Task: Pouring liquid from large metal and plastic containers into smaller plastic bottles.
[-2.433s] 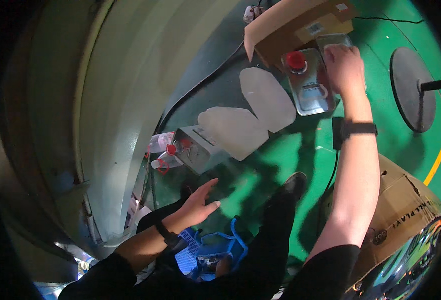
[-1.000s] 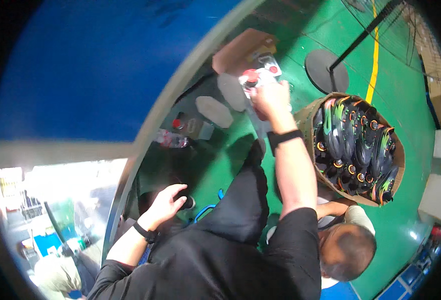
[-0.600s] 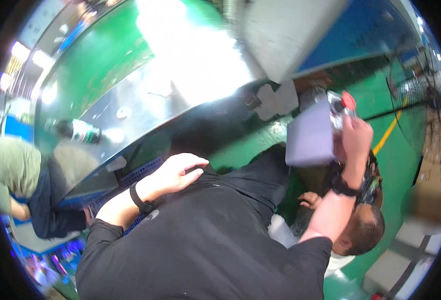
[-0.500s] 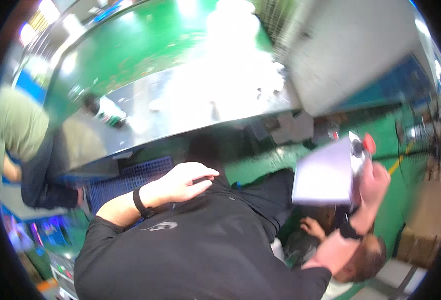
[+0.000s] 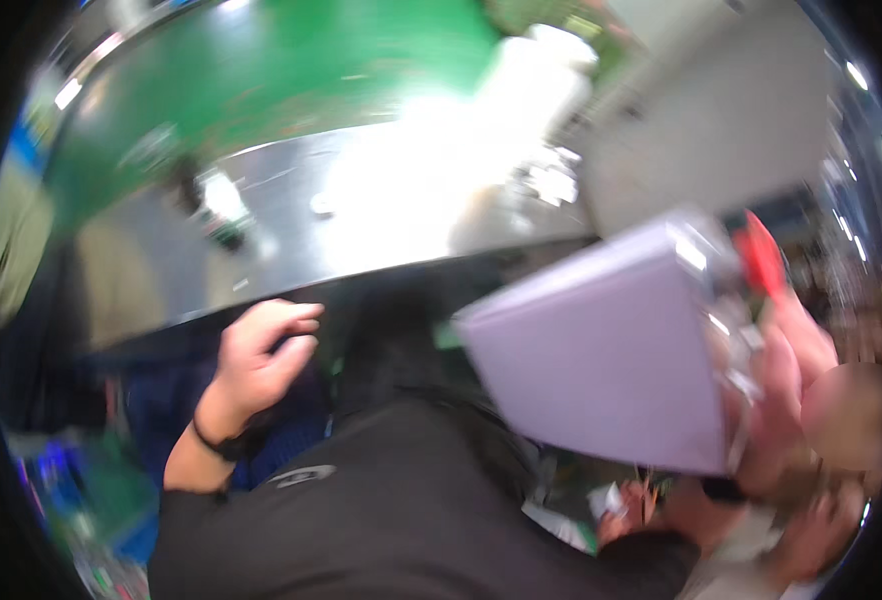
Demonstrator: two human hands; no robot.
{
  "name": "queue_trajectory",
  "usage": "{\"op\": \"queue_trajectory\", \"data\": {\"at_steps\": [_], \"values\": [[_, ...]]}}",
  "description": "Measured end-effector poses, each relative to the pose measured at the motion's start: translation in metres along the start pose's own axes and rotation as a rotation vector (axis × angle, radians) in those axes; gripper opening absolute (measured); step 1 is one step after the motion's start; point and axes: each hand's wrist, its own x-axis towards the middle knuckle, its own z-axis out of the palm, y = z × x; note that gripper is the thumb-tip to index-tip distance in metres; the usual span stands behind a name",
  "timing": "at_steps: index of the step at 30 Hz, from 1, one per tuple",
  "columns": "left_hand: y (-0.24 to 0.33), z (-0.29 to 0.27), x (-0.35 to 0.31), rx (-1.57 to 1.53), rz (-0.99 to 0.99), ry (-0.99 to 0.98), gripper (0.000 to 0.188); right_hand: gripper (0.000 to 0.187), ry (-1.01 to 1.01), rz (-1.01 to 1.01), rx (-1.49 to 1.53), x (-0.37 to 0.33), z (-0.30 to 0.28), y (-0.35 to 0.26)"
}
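Note:
A large pale lavender box-shaped thing (image 5: 601, 350) tilts in front of me at the right. My right hand (image 5: 786, 365) is closed at its right end, where a clear, shiny part and a red piece (image 5: 759, 255) also show. Motion blur hides exactly how the fingers grip and whether the red piece belongs to the box. To the left, my left hand (image 5: 261, 355) hovers near the front edge of the metal bench (image 5: 291, 225). Its fingers curve loosely, thumb apart, with nothing in them.
On the bench lie a blurred bottle-like thing with green on it (image 5: 223, 208) and shiny white wrapped bundles (image 5: 541, 80). A grey panel (image 5: 701, 110) rises at the right. Someone in olive (image 5: 16, 240) stands far left; another person's hand (image 5: 626, 505) shows low right.
The lavender box has come closer and turned, its broad side now larger in view. My right hand has moved right with it. My left hand has shifted left, away from my body.

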Motion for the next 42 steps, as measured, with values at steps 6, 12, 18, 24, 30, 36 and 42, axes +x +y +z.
{"op": "queue_trajectory", "data": {"at_steps": [6, 12, 18, 24, 30, 36, 42], "values": [[-0.034, -0.003, 0.021, -0.081, -0.039, 0.038, 0.036, 0.015, 0.071, -0.365, -0.086, 0.054, 0.07, -0.027], [-0.009, -0.009, 0.019, 0.155, 0.002, 0.016, 0.038, 0.019, 0.09, -0.272, -0.021, 0.067, 0.068, -0.013], [-0.029, -0.014, 0.01, 0.18, -0.035, 0.112, 0.039, 0.025, 0.142, -0.27, 0.043, 0.048, 0.05, 0.007], [-0.066, 0.016, 0.053, 0.269, 0.01, 0.203, 0.043, 0.017, -0.187, -0.412, 0.11, 0.088, 0.073, -0.003], [-0.077, 0.033, 0.099, 0.327, -0.171, 0.092, 0.039, 0.021, -0.318, -0.575, 0.445, 0.114, 0.065, 0.034], [-0.088, 0.044, 0.103, 0.342, -0.186, 0.059, 0.025, 0.026, -0.399, -0.625, 0.383, 0.119, 0.061, 0.023], [-0.011, 0.008, 0.043, 0.242, 0.072, 0.142, 0.023, 0.026, -0.377, -0.424, 0.128, 0.097, 0.057, 0.042]]}}
